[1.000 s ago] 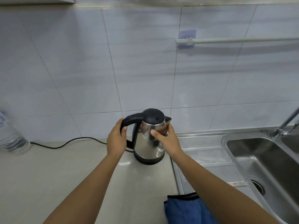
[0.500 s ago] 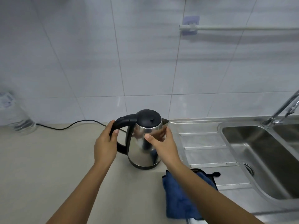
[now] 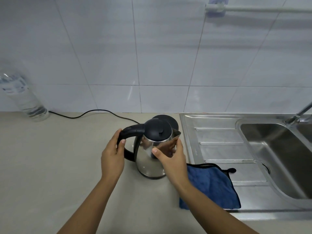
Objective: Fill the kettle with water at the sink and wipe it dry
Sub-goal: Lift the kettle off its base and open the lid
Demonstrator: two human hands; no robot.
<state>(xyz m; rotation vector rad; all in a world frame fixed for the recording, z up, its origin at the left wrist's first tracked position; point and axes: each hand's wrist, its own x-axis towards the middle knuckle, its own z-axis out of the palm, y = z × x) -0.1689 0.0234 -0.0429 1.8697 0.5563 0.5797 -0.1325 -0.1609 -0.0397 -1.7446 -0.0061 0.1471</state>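
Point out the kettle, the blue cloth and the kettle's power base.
kettle (image 3: 148, 159): head view, on the bare steel body.
blue cloth (image 3: 214, 188): head view, on its middle.
power base (image 3: 170, 119): head view, on the black disc's visible top behind the kettle.

Occlusions and crops, head view
Kettle base (image 3: 170, 120) mostly hidden behind kettle (image 3: 152, 159); right hand (image 3: 172, 159) covers kettle's right side and the cloth (image 3: 212, 186) corner; tap (image 3: 298, 115) spout cut by right edge; sink (image 3: 276, 159) basin cropped right; bottle (image 3: 22, 97) blurred, label unreadable; towel rail (image 3: 256, 9) runs off-frame.
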